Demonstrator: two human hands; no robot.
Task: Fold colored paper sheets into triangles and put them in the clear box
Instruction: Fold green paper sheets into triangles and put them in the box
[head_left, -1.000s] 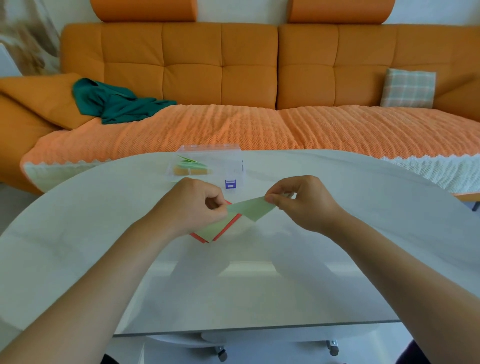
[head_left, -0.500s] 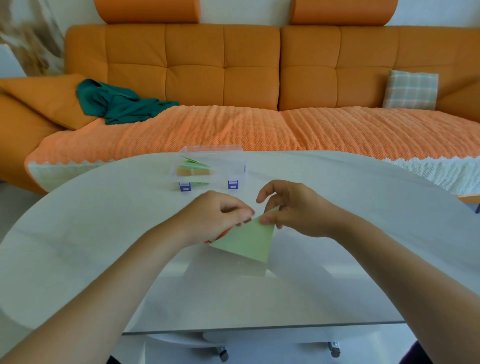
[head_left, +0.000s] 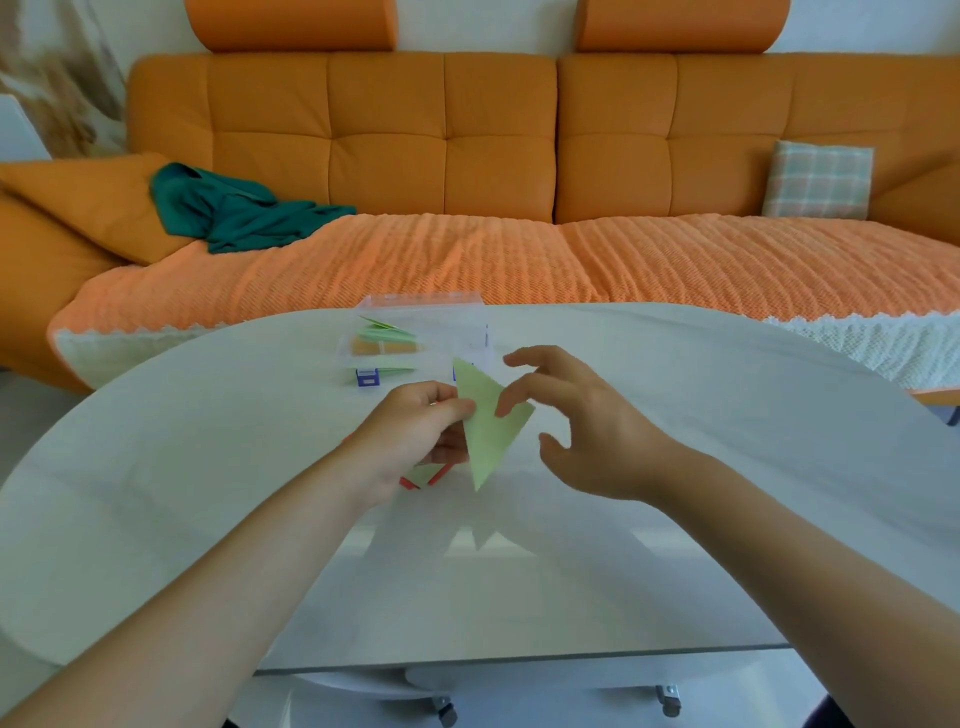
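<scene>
Your left hand (head_left: 415, 434) pinches the green triangle (head_left: 488, 436) by its left edge, in the middle of the frame. The triangle stands up above the white table (head_left: 208, 493), with one tip up and one tip down. Your thumb lies on its front. Your other fingers curl behind it and are partly hidden.

Your right hand (head_left: 587, 436) is just to the right, with fingers spread and loose, holding nothing. One fingertip sits at the triangle's right edge, but it is hard to tell if it touches the paper.

Under your left hand lies the paper stack (head_left: 427, 477). Only a red edge and a bit of green peek out.

The clear box (head_left: 447, 332) sits above your hands, near the far edge of the table. Inside are green and orange folded pieces (head_left: 384, 345), blurry through the plastic. The triangle's top tip hides part of the box's right front. One blue clip (head_left: 368, 377) shows on its left front.

An orange sofa (head_left: 441, 156) fills the top, with a teal cloth (head_left: 234, 213) at upper left and a checked cushion (head_left: 818, 179) at upper right. Both your arms are cut off at the bottom
</scene>
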